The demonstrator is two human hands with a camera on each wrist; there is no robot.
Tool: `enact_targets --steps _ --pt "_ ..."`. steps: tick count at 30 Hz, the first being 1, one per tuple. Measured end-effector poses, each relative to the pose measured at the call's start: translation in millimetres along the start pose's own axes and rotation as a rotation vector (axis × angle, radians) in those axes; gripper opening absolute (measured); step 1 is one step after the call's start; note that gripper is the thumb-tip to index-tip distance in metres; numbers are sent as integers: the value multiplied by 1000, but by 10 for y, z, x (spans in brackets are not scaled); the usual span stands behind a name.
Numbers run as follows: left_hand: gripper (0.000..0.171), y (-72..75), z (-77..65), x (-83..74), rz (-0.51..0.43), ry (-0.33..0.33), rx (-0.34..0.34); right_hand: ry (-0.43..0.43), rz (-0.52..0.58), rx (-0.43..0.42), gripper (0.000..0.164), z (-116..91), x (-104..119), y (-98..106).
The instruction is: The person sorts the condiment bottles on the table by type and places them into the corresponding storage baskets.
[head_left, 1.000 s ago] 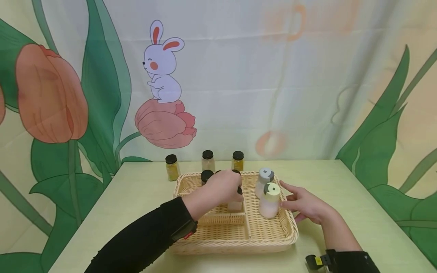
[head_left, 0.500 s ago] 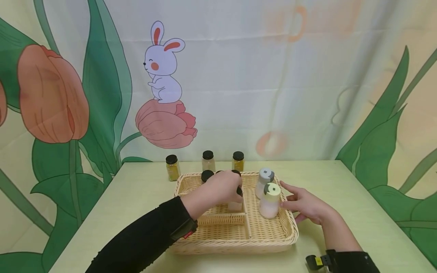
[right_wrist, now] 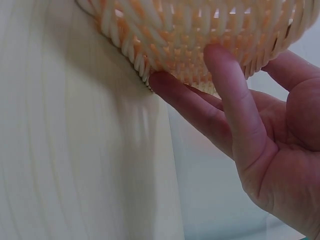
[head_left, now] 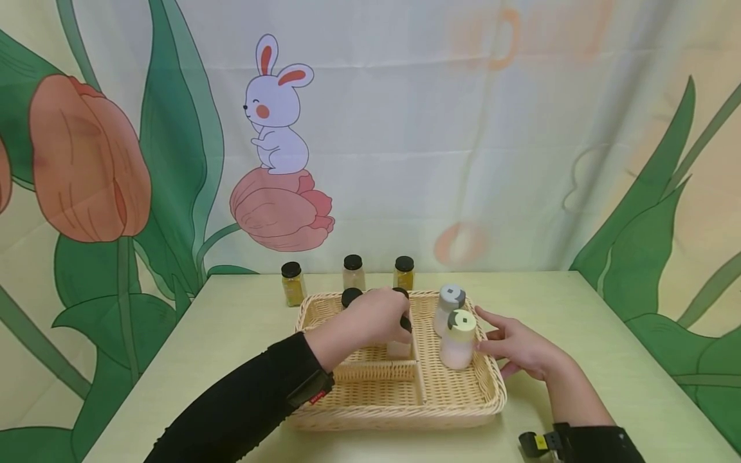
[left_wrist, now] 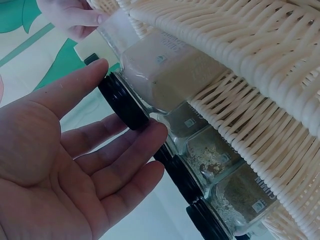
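Note:
My left hand (head_left: 379, 315) reaches into the back left compartment of a wicker basket (head_left: 399, 418). It pinches the black lid (left_wrist: 124, 102) of a clear spice jar (left_wrist: 170, 70), thumb on one side and fingertips on the other. Light powder shows inside that jar, which stands upright by the divider. Beside it are other black-lidded jars (left_wrist: 210, 155), partly hidden by the hand in the head view. At the basket's right side, my right hand (head_left: 527, 347) holds the wall, thumb at the rim and fingers (right_wrist: 232, 95) against the outside.
In the basket's right compartment stand a yellow-capped shaker bottle (head_left: 457, 341) and a grey-capped one (head_left: 448, 308). Behind the basket are three black-lidded jars, one at left (head_left: 293, 286), one mid (head_left: 353, 273), one right (head_left: 404, 275). A printed curtain (head_left: 393, 161) hangs behind the table (head_left: 191, 373).

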State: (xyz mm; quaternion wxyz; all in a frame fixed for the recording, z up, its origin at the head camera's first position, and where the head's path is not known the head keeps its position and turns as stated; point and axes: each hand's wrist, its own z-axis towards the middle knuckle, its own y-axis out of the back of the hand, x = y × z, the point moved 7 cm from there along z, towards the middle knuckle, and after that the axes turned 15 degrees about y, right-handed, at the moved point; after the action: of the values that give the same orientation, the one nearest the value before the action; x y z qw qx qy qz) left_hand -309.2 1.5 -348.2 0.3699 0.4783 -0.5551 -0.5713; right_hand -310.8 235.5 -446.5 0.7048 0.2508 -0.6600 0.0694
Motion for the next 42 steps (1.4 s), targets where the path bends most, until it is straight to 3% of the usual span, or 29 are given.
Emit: enact_targets --steps 14,19,27,42 --pt "27 149 -53 43 -48 36 3 -7 -11 -7 93 9 -23 13" --pt "37 222 -43 82 -39 25 -31 -8 -9 -7 93 8 -25 15" --pt "37 387 -66 173 -60 32 -96 -7 -5 -3 93 6 -32 12" --pt "50 661 -139 390 -108 76 -133 -8 -5 -5 93 7 -28 16"
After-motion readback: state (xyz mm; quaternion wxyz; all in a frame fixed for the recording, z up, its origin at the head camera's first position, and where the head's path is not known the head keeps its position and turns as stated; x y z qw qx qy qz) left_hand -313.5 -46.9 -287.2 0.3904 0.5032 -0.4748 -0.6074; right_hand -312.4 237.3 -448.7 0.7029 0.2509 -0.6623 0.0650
